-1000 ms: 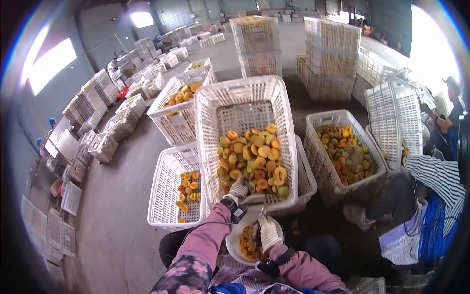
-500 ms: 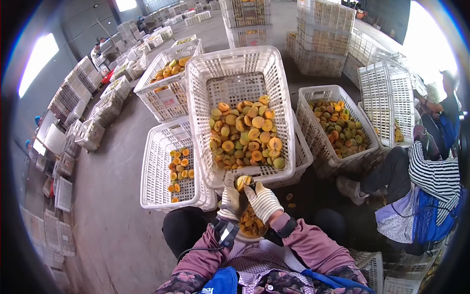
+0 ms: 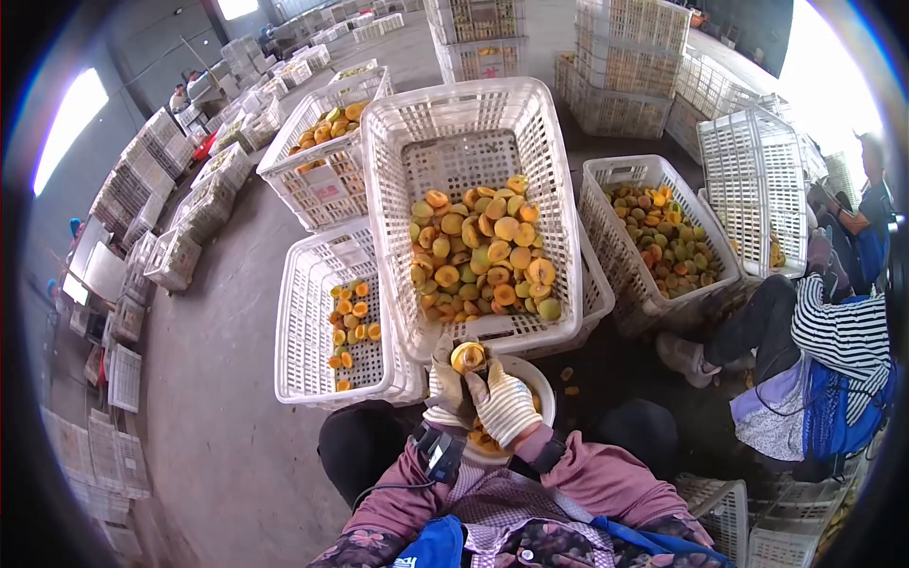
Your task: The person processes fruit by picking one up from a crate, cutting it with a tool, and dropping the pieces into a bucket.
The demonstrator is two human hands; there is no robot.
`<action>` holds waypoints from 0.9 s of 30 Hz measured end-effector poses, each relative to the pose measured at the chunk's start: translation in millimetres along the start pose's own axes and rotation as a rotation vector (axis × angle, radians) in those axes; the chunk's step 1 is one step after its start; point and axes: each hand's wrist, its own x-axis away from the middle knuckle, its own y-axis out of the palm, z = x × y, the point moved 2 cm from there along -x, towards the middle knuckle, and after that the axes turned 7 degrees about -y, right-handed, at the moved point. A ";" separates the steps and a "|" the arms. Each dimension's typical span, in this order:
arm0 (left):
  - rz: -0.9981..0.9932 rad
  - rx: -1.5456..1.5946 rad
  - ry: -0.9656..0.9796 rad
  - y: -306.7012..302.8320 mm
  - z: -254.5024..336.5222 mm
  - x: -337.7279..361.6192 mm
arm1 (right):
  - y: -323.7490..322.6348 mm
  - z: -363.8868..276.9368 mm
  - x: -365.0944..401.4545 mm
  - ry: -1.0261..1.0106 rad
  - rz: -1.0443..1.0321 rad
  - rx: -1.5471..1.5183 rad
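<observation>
My left hand (image 3: 449, 390), in a pale work glove, is closed round an apricot (image 3: 468, 357) whose cut orange face shows. Against it presses my right hand (image 3: 505, 405), in a striped glove, fingers closed; a small dark thing shows by its thumb, too hidden to name. Below both hands stands a white bucket (image 3: 546, 386) with orange fruit pieces (image 3: 484, 438) inside, partly covered by my hands. Just beyond, a tilted white crate (image 3: 571, 256) holds many halved apricots (image 3: 478, 246).
On the left is a lower crate (image 3: 287, 331) with several apricot halves (image 3: 347, 327). Another full crate (image 3: 595, 194) stands on the right, near a seated person (image 3: 833, 331). Stacked crates (image 3: 630, 66) rise behind. Fruit scraps (image 3: 568, 375) lie on the floor.
The apricot in my left hand has turned, showing more of its cut face. My right hand has dropped slightly lower, and more of the bucket's rim shows. The view has shifted a little.
</observation>
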 end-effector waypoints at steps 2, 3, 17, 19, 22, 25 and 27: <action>-0.022 -0.042 0.030 -4.8 -1.0 0.1 | -1.1 -0.7 1.8 0.023 -0.020 -0.048; -0.020 -0.043 0.027 -5.9 -4.7 0.6 | -2.9 -1.6 2.5 0.040 -0.055 -0.028; -0.100 -0.598 0.122 -14.0 6.0 7.3 | -6.1 5.4 9.6 0.005 -0.322 -0.346; -0.174 -0.742 0.150 -15.0 10.5 8.3 | -2.7 15.2 10.4 0.162 -0.518 -0.387; -0.193 -0.786 0.210 -18.0 3.2 16.5 | 1.3 23.1 8.4 0.202 -0.621 -0.332; -0.163 -0.696 0.053 -27.8 2.4 10.4 | 23.7 34.7 11.6 0.190 -0.508 -0.403; -0.016 -0.585 0.115 -27.6 -3.4 5.4 | 47.9 51.0 13.9 -0.053 -0.241 -0.255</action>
